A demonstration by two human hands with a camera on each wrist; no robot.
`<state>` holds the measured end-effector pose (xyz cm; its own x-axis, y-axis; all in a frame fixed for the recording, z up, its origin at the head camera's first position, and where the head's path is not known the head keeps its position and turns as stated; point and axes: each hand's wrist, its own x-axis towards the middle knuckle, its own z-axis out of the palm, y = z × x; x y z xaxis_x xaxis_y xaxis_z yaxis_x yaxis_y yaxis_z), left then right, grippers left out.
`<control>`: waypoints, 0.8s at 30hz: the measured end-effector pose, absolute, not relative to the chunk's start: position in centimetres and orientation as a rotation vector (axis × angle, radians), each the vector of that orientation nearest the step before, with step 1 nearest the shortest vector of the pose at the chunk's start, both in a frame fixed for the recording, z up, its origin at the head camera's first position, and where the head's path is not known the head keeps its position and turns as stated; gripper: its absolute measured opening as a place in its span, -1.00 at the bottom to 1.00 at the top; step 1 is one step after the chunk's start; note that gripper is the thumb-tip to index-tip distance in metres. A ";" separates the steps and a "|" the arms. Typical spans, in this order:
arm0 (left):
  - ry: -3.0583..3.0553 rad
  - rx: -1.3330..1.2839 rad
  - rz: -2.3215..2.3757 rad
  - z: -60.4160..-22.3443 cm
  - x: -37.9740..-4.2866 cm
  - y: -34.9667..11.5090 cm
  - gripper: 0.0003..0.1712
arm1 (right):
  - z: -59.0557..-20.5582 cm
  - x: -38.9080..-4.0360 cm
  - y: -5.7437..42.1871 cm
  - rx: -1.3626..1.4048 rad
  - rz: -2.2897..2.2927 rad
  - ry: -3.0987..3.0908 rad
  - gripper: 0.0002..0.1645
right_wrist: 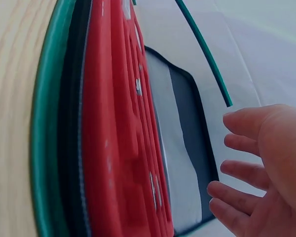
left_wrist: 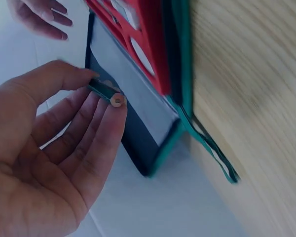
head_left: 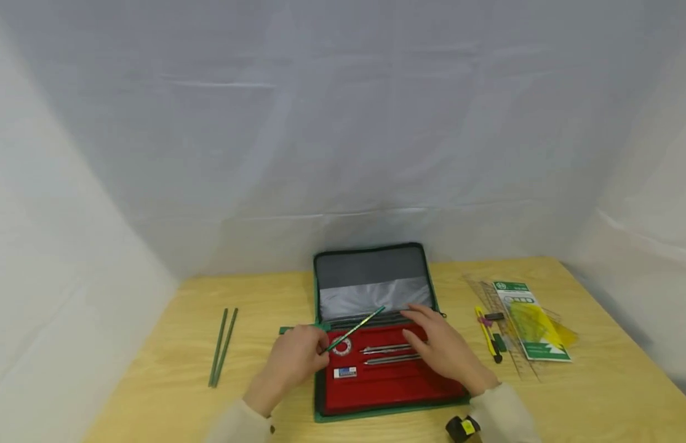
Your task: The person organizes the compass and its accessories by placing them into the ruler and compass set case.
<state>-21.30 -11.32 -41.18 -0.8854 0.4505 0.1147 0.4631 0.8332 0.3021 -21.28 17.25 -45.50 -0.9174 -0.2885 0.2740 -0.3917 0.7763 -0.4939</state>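
Observation:
A green pencil is pinched near one end between the thumb and fingers of my left hand, slanting up to the right over the zip case. Its flat end with the lead core faces the left wrist camera. My right hand hovers over the case's right side, fingers spread and holding nothing. In the right wrist view, the pencil's far end is close to the thumb. The green case lies unfolded, its red insert bearing a white ring, an eraser and slim silver tools.
Two green pencils lie on the table left of the case. To its right are a yellow cutter, clear rulers, small dark pieces and a green-and-white packet with yellow plastic sheets. The case's grey lid leans up behind.

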 end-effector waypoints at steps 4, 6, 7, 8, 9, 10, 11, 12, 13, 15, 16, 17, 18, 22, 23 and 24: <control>-2.935 -0.855 -0.463 -41.6 -21.0 -10.1 -0.89 | -45.7 -20.9 18.1 0.492 0.868 -2.788 -0.49; -2.917 -0.899 -0.448 -41.8 -20.7 -9.5 -0.83 | -45.8 -20.6 18.5 0.463 0.877 -2.798 -0.49; -2.911 -0.916 -0.445 -41.9 -20.5 -9.2 -0.83 | -45.9 -20.5 18.6 0.448 0.877 -2.803 -0.49; -2.908 -0.931 -0.445 -41.9 -20.4 -8.9 -0.84 | -46.0 -20.3 18.8 0.433 0.874 -2.808 -0.50; -2.905 -0.942 -0.438 -42.0 -20.2 -8.6 -0.84 | -46.1 -20.2 18.9 0.421 0.864 -2.812 -0.50; -2.902 -0.953 -0.435 -42.1 -20.0 -8.4 -0.88 | -46.2 -20.1 19.0 0.410 0.855 -2.814 -0.51; -2.898 -0.962 -0.433 -42.1 -19.9 -8.2 -0.91 | -46.3 -20.0 19.2 0.403 0.846 -2.815 -0.53; -2.897 -0.968 -0.429 -42.2 -19.8 -8.0 -0.94 | -46.5 -19.9 19.3 0.403 0.835 -2.813 -0.54; -2.899 -0.975 -0.427 -42.3 -19.7 -7.9 -0.97 | -46.6 -19.8 19.5 0.403 0.825 -2.811 -0.56; -2.910 -0.990 -0.416 -42.5 -19.5 -7.6 -0.95 | -46.8 -19.5 19.8 0.414 0.805 -2.805 -0.59; -2.916 -0.997 -0.412 -42.6 -19.4 -7.4 -0.94 | -46.9 -19.4 19.9 0.426 0.798 -2.804 -0.60; -2.918 -1.008 -0.405 -42.7 -19.4 -7.3 -0.94 | -47.0 -19.2 20.1 0.443 0.789 -2.800 -0.62; -2.923 -1.016 -0.403 -42.8 -19.3 -7.1 -0.93 | -47.0 -19.0 20.3 0.466 0.780 -2.797 -0.65; -2.939 -1.027 -0.366 -43.2 -19.1 -6.8 -0.91 | -47.4 -18.4 20.9 0.613 0.755 -2.736 -0.77; -2.942 -1.027 -0.354 -43.3 -19.1 -6.8 -0.91 | -47.4 -18.3 21.0 0.650 0.741 -2.720 -0.80; -2.946 -1.026 -0.346 -43.4 -19.1 -6.7 -0.90 | -47.5 -18.2 21.2 0.689 0.732 -2.706 -0.82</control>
